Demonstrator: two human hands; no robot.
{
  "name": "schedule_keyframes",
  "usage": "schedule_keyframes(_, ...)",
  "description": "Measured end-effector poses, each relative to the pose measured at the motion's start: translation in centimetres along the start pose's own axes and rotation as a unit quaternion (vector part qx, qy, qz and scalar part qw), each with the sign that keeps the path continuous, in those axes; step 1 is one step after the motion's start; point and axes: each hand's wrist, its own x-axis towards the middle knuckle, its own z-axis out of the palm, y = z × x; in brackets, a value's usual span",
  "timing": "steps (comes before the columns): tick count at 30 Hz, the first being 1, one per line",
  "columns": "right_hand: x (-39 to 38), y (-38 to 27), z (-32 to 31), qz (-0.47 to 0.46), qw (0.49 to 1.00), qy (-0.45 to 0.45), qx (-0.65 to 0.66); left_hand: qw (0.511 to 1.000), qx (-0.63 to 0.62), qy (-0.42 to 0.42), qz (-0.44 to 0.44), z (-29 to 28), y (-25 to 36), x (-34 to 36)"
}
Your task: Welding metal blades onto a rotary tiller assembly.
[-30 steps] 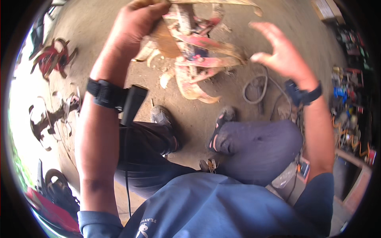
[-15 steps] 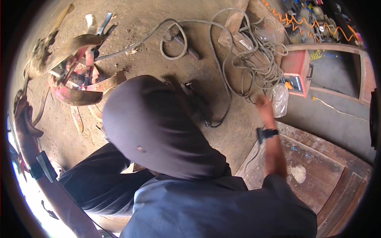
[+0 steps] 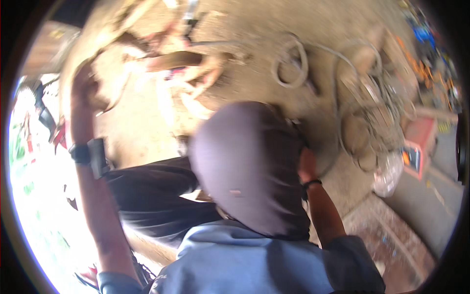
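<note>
My left hand [image 3: 87, 81] is raised at the far left, beside the end of a long, pale brown wooden-looking strip [image 3: 134, 18]. Motion blur smears its fingers, so I cannot make out whether it grips the strip. Close against my bent right knee [image 3: 235, 161] is my right hand [image 3: 307, 164], low over the floor. The knee hides part of it, and its fingers are blurred. A grey cable [image 3: 337, 105] runs along the ground just beyond this hand.
A heap of coiled cable [image 3: 374, 122] lies by wooden pieces at the right. Beside it are a clear plastic bag [image 3: 389, 174] and a red box [image 3: 422, 142]. A worn wooden board [image 3: 391, 240] lies at the lower right; a curved wooden piece [image 3: 176, 60] lies ahead.
My right hand has moved left from near the plastic bag to beside my knee. The whole view has swung, so the floor items now appear farther right. My left hand stays raised.
</note>
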Motion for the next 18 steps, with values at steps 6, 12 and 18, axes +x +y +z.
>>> schedule_keyframes(6, -0.8, 1.4, -9.2, -0.053, 0.979, 0.081, 0.179, 0.983, -0.156, 0.087, 0.032, 6.0, 4.0, 1.9)
schedule_keyframes(12, -2.5, -5.0, -37.5, -0.116, 0.98, 0.162, 0.021, 0.973, -0.131, 0.144, -0.122, 10.0, 8.1, 3.0)
schedule_keyframes(18, -2.7, -16.9, -54.4, -0.175, 0.961, 0.028, 0.212, 0.959, -0.188, 0.184, -0.109, 8.3, 6.7, 2.9)
